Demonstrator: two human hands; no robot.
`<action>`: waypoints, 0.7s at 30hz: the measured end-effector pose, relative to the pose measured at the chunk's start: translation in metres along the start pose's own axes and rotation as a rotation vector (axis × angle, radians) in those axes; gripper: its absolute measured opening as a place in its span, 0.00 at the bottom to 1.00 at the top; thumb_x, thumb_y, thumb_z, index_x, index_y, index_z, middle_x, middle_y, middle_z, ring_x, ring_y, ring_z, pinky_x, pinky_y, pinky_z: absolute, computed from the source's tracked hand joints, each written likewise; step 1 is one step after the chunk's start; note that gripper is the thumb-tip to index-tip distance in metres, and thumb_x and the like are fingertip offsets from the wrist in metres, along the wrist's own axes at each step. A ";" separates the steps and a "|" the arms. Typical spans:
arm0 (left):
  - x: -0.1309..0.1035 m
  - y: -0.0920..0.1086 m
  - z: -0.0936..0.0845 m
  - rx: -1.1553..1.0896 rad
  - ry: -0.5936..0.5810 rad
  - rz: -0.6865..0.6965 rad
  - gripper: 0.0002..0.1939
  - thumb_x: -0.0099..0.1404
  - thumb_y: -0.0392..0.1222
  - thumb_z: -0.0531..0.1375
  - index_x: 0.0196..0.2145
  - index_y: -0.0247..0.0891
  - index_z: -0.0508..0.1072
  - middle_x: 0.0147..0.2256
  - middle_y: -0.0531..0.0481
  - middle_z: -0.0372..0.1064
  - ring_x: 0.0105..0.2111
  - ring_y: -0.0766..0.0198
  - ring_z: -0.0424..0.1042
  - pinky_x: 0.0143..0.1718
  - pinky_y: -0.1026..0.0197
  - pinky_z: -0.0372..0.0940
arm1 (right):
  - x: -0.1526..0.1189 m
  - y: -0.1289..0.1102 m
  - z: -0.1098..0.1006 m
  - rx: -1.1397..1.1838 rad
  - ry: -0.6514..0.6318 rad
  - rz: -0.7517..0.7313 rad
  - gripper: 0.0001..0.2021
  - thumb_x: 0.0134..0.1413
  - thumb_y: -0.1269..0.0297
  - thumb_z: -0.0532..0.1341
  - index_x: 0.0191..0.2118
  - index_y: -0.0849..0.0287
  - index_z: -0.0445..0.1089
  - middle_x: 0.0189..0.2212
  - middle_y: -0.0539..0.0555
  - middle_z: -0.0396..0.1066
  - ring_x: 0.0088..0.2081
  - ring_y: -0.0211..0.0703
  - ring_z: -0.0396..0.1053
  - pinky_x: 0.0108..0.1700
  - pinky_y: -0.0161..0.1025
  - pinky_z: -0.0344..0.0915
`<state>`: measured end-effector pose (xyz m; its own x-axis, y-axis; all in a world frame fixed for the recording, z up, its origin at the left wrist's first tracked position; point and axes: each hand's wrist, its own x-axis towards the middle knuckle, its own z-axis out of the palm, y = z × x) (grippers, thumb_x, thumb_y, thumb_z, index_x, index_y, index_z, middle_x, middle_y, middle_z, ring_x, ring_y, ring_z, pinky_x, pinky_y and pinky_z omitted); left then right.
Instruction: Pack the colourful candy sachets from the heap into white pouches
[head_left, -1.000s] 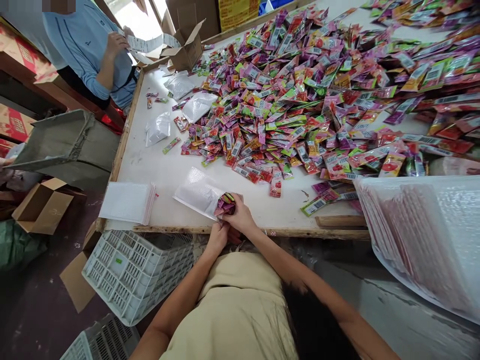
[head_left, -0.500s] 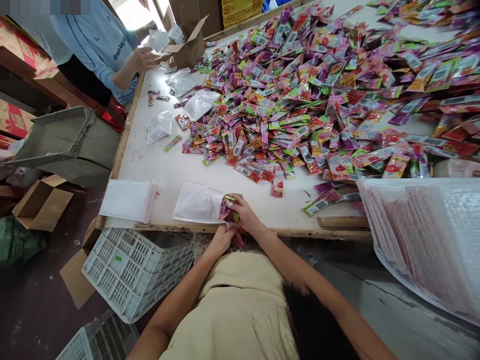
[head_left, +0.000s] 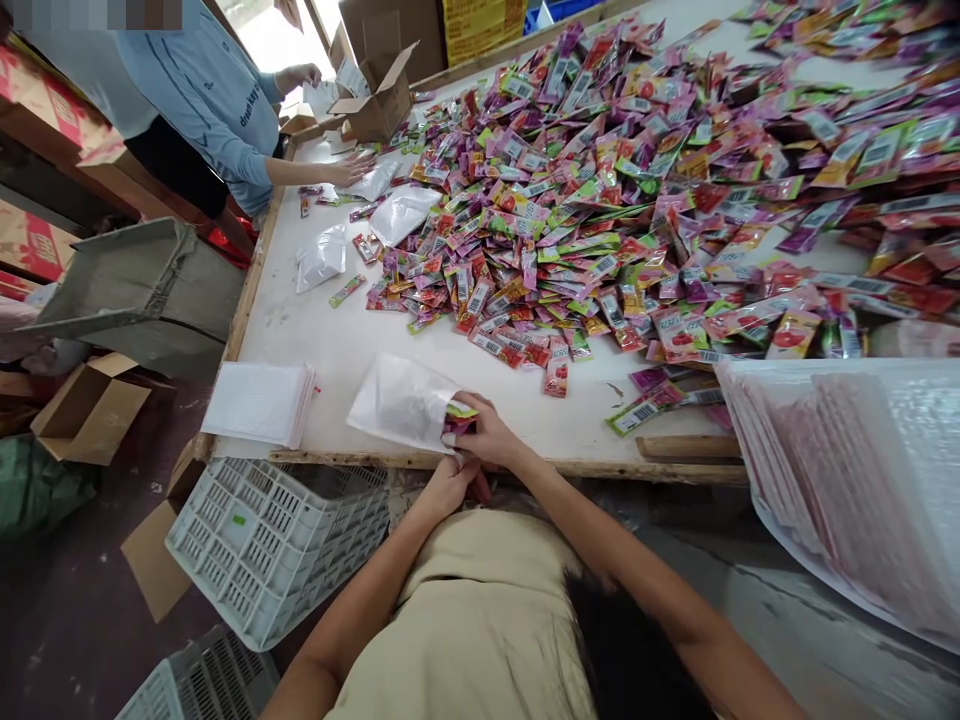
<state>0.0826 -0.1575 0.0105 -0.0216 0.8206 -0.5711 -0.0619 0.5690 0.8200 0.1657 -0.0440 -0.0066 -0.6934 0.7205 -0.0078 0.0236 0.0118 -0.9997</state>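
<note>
A white padded mailer (head_left: 401, 402) lies at the table's front edge, its mouth facing right. At that mouth my right hand (head_left: 487, 432) is closed around several colourful snack packets (head_left: 459, 412), which sit partly inside the opening. Just below, my left hand (head_left: 448, 487) pinches the near edge of the mailer's mouth; its fingertips are partly hidden by the right hand. A stack of flat white mailers (head_left: 255, 403) rests on the table to the left. Beyond my hands spreads a large heap of the same kind of packets (head_left: 555, 200).
Filled white mailers (head_left: 321, 258) lie at the table's left side, near a co-worker's hand (head_left: 352, 170). An open cardboard box (head_left: 379, 105) stands behind. More mailers (head_left: 847, 480) are stacked at right. White plastic crates (head_left: 262, 545) stand below the table's wooden edge (head_left: 600, 466).
The mailer's mouth has opened wider and its body bulges up more, with the packets deeper at its opening. The co-worker's hand has reached right onto a filled mailer.
</note>
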 end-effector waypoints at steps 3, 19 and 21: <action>0.003 0.002 -0.001 -0.017 -0.026 -0.019 0.22 0.61 0.57 0.55 0.33 0.32 0.75 0.17 0.49 0.69 0.17 0.65 0.65 0.22 0.64 0.61 | -0.005 0.008 -0.001 0.001 0.237 0.034 0.21 0.41 0.62 0.64 0.45 0.57 0.71 0.42 0.54 0.72 0.45 0.50 0.68 0.52 0.46 0.64; 0.006 -0.001 -0.002 0.033 -0.072 -0.057 0.14 0.58 0.48 0.56 0.25 0.34 0.72 0.14 0.50 0.66 0.18 0.66 0.64 0.26 0.63 0.58 | -0.011 0.027 0.003 -0.508 -0.096 0.028 0.09 0.43 0.69 0.61 0.33 0.55 0.75 0.33 0.57 0.75 0.39 0.51 0.72 0.43 0.44 0.66; 0.006 0.000 -0.003 0.074 -0.079 -0.042 0.15 0.60 0.50 0.55 0.26 0.35 0.71 0.14 0.51 0.66 0.19 0.66 0.63 0.26 0.63 0.57 | 0.002 0.031 0.012 -0.468 -0.094 0.076 0.00 0.44 0.67 0.65 0.26 0.55 0.73 0.24 0.55 0.73 0.33 0.49 0.72 0.39 0.42 0.66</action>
<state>0.0797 -0.1527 0.0065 0.0583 0.7958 -0.6027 0.0128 0.6031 0.7976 0.1563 -0.0509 -0.0374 -0.7390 0.6657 -0.1041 0.3832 0.2881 -0.8776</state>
